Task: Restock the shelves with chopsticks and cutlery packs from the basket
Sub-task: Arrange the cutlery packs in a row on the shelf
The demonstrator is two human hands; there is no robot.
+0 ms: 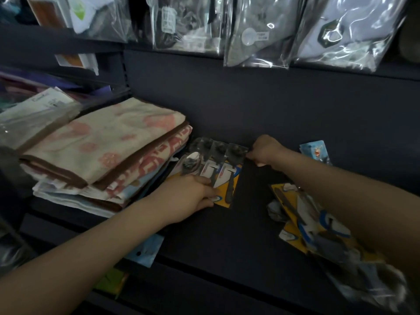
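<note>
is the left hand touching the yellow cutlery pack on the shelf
Touching. The head view shows the left hand lying on the near end of the yellow cutlery pack, fingers and thumb on its card with no gap between them.

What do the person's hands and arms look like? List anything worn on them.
Both forearms are bare up to the frame edge: no sleeves in view. The left hand and right hand wear no gloves, and no watch, bracelet or ring shows. The dim, blurry picture hides finer detail.
</note>
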